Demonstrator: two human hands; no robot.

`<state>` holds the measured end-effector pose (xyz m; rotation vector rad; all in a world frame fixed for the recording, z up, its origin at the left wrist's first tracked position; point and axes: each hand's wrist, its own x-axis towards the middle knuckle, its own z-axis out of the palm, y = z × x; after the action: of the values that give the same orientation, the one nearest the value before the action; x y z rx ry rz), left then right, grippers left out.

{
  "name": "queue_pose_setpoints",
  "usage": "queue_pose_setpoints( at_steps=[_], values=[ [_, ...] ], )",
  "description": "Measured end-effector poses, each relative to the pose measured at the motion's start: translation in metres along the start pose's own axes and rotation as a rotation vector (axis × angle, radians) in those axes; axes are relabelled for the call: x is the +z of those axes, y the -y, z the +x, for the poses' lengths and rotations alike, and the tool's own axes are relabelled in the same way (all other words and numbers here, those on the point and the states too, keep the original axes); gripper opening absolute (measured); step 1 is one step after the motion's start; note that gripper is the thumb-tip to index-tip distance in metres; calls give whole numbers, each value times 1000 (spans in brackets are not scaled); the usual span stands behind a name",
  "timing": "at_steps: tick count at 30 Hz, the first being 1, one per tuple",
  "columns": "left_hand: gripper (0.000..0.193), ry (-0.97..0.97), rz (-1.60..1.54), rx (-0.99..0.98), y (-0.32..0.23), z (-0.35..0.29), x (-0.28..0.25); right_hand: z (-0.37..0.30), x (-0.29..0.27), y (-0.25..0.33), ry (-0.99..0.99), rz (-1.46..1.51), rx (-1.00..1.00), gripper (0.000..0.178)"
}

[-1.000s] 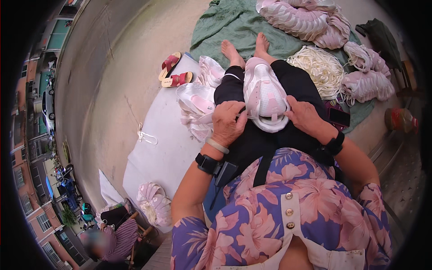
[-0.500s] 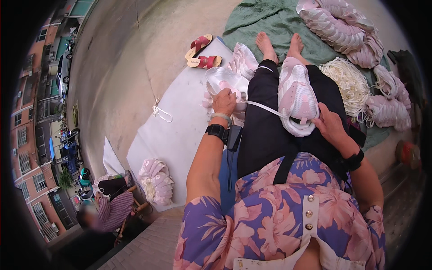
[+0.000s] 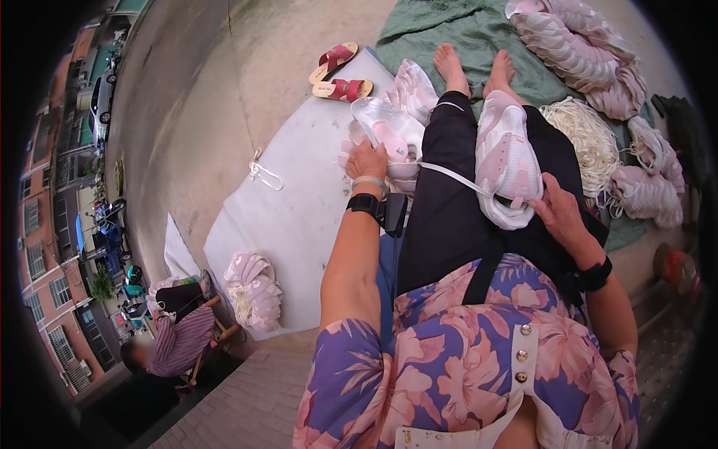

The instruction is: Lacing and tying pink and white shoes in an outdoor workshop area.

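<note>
- Far to my left, a co-worker (image 3: 179, 340) in a striped top sits beyond the white sheet (image 3: 299, 224); near the sheet's lower edge lies a pink-and-white bundle (image 3: 254, 292).
- Further along, a loose white cord (image 3: 256, 166) lies at the sheet's edge, with a pair of red sandals (image 3: 340, 78) farther out.
- My left hand (image 3: 366, 161) is off to the side at the pile of pink-and-white pieces (image 3: 396, 135), fingers bent and close together against them. I cannot tell whether they are gripping a piece.
- From beside that pile a white lace (image 3: 449, 173) runs across my dark trousers (image 3: 445, 224) to the shoe upper; its far end is hidden from me.
- The shoe upper (image 3: 510, 150) rests on my lap, between and over my legs, its open end toward my body. I judge the step in hand to be working the lace at that opening.
- My right hand (image 3: 559, 209) has bent fingers touching the opening's right edge; how firmly they pinch, I cannot tell. The next move, I judge, calls for this side kept steady and the lace kept from snagging.
- Past it sit a heap of cream laces (image 3: 583, 142) and more bundled uppers (image 3: 647, 194).
</note>
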<state>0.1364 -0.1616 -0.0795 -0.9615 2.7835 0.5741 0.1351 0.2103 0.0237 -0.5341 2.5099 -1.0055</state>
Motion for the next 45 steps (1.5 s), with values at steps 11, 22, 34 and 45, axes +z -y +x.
queue_pose_setpoints(
  at_steps=[11, 22, 34, 45],
  values=[
    [29, -376, -117, -140, 65, -46, -71, 1, -1, -8, 26, 68, -36, 35],
    [23, -692, -335, 752, -70, -156, -194, -1, 0, 17, -99, -28, 70, 44],
    [29, -334, -366, 864, -108, -156, -161, 20, 35, 144, 236, 726, -249, 30],
    [44, 327, -804, 726, -56, -121, -84, -3, -11, 82, 269, 1457, 139, 36]
  ],
)
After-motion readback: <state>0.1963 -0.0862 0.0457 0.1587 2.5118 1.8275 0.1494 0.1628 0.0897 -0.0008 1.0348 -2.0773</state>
